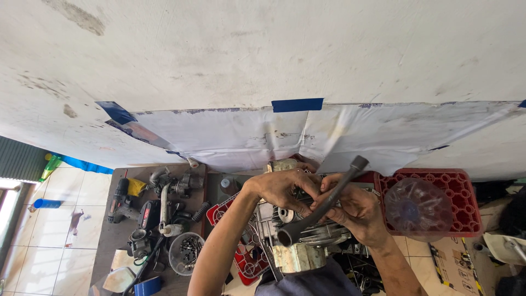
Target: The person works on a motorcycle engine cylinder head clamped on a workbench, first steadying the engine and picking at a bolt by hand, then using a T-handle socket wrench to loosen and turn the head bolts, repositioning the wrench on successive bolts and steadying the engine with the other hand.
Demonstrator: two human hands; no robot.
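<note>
- Your right hand is closed around the black L-shaped socket wrench, which runs from the upper right of centre down to its open socket end at lower centre; your left hand pinches its fingers closed on the shaft near the middle.
- Both hands sit over the small engine block at lower centre, resting on a red plastic crate.
- The wrench looks greasy and so do your fingers, so it could slip and twist loose if you load it at an angle; the socket end hangs free, off any bolt I can see.
- A slipped knuckle would likely land on the cooling fins below your hands.
- To the right, a clear plastic dome-shaped cover lies in a second red crate, just beside your right wrist; a wide swing could knock it.
- At lower left, a clear bowl of bolts, a carburettor and a cordless drill crowd the board near your left elbow.
- The white sheet taped to the wall hangs just behind the engine.
</note>
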